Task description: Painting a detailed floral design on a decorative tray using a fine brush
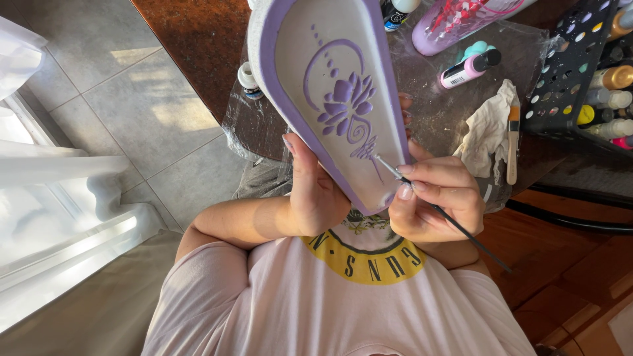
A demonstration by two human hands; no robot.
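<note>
My left hand (315, 194) grips the near end of a long white ceramic dish (310, 59) with a lilac rim, held up tilted before me. A lilac lotus motif (346, 105) with dots and swirls is painted inside it. My right hand (435, 198) pinches a thin black paintbrush (455, 221). The brush tip touches the dish just below the motif's lower swirl. The handle points down to the right. Fingertips of my left hand show past the dish's right edge.
A brown table (191, 39) covered partly in clear plastic holds small paint bottles (469, 68), a crumpled white rag (484, 128), a flat brush (513, 142) and another lilac piece (455, 20). A black rack of paint bottles (583, 72) stands right. Grey floor tiles lie left.
</note>
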